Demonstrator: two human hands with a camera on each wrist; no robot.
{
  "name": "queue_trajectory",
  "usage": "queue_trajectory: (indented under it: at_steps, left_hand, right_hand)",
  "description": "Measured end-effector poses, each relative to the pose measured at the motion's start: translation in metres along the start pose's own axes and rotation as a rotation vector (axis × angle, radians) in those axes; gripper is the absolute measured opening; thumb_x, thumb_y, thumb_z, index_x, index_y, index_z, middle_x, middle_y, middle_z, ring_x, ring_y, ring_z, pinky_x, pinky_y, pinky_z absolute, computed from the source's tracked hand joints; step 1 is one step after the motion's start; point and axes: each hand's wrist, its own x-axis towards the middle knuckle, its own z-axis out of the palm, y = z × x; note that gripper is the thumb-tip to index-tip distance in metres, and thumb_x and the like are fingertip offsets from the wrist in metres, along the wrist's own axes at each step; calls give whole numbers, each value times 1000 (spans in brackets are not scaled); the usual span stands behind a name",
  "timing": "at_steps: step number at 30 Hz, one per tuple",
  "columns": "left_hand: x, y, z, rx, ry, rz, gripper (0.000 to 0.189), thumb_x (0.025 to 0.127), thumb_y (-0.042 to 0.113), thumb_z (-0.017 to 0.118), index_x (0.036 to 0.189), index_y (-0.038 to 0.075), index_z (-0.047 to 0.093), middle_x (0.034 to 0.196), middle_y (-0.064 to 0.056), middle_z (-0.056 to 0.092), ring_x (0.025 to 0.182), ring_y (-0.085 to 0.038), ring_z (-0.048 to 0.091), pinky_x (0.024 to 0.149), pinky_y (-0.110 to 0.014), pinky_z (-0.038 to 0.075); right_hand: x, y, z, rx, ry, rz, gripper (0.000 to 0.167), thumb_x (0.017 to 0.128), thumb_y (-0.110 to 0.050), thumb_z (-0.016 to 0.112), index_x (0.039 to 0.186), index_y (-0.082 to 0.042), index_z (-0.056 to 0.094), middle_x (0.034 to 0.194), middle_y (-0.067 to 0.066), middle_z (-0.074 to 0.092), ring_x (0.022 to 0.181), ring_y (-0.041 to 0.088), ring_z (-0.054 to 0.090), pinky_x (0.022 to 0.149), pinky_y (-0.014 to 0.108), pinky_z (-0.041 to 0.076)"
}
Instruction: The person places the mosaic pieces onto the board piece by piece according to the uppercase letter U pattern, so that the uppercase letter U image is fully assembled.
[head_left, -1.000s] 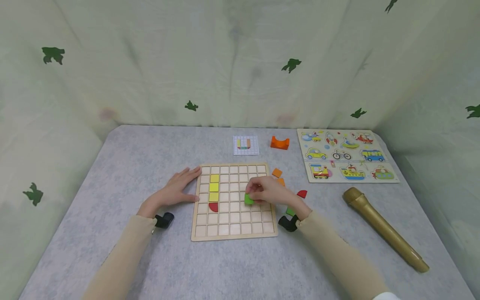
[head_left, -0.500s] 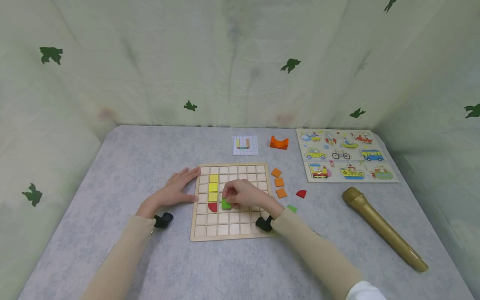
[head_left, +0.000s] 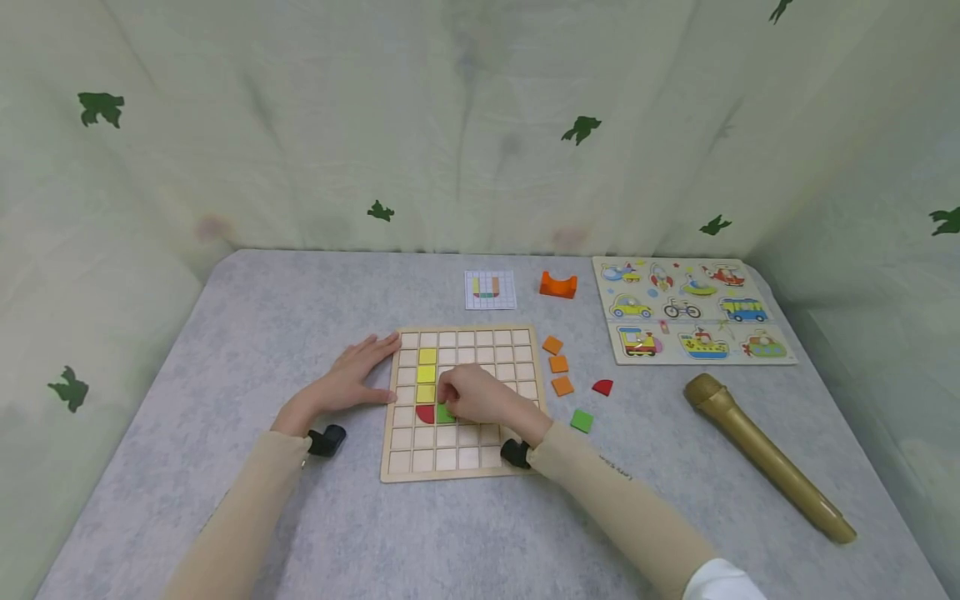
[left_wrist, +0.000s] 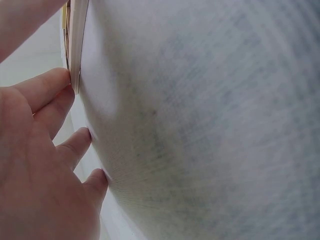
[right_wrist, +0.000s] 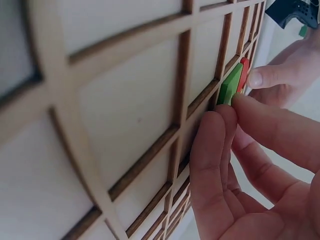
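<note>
A wooden grid board (head_left: 416,462) lies on the table, with three yellow square tiles (head_left: 427,374) in one column and a red quarter-circle tile (head_left: 425,414) below them. Just right of the red one, my right hand (head_left: 483,395) pinches a green square tile (head_left: 445,413) at its cell. In the right wrist view, thumb and fingertip meet at the edge of this green tile (right_wrist: 230,85), which stands slightly raised beside the red tile (right_wrist: 243,72). My left hand (head_left: 347,382) has its fingers spread, thumb and index finger touching the board's left edge; the left wrist view shows fingertips against that edge (left_wrist: 75,60).
Right of the board lie several orange square tiles (head_left: 558,364), a red quarter-circle tile (head_left: 602,387) and a green square tile (head_left: 582,421). Behind are a pattern card (head_left: 490,290), an orange curved block (head_left: 558,285) and a vehicle puzzle (head_left: 686,310). A gold microphone (head_left: 768,458) lies at right.
My right hand has carried the green square tile leftward across the board, down to the cell beside the red quarter-circle tile. The left hand stays at the board's edge.
</note>
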Motion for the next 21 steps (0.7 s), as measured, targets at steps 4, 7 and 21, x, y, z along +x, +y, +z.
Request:
queue_trajectory:
  at_steps: [4,7,21]
  left_hand:
    - [0,-1,0,3,2,0,85,86,30,72,150,1,25,157,-16,17,143,-41,2,112,-58,-2]
    - [1,-2,1,2,-1,1,86,85,30,72,151,1,24,157,-15,17,143,-40,1,112,-57,-3]
    - [0,-2,0,0,-2,15,86,86,31,72,150,-1,24,157,-17,17,142,-42,1,111,-59,-3]
  right_hand:
    - [-1,-1,-1,12,-11,8,10,84,3,65,88,-7,67,72,-2,54,67,11,47,61,21,40]
    - [-3,2,-1,38,-4,-2,10,84,2,66,88,-7,67,75,-2,57,69,11,49,63,21,42]
    - [-39,39,-28,259,65,10,4,88,-5,67,92,-6,66,81,-3,61,72,14,56,66,24,48]
